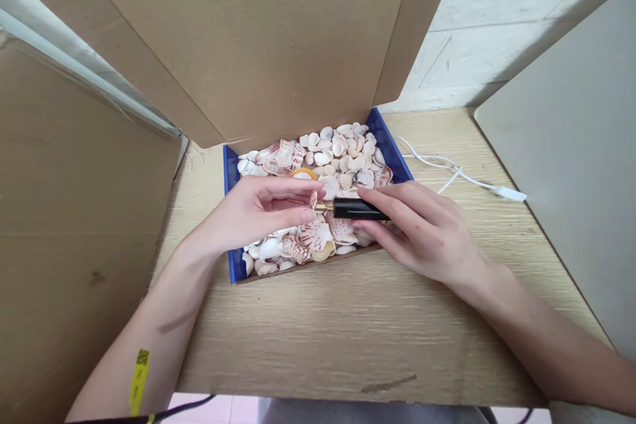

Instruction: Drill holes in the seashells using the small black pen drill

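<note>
My right hand [422, 225] is wrapped round a black mini drill [348, 208] with a brass chuck, held level and pointing left. My left hand [268, 209] pinches a small shell [313, 199], seen nearly edge-on, between thumb and fingers at the drill's tip. Whether the bit touches the shell or has gone into it I cannot tell. Both hands are over a shallow blue-sided box [390, 139] filled with shells. Among them are a striped scallop shell [315, 236], a brown-patterned spiral shell [297, 248] and small pale shells [340, 146]. A yellow-orange ring [304, 173] shows behind my left fingers.
A tall cardboard panel [258, 33] stands behind the box, another cardboard panel [79, 212] on the left, and a pale board [571, 126] on the right. A white cable [467, 175] with a plug lies on the wooden table [358, 338], right of the box.
</note>
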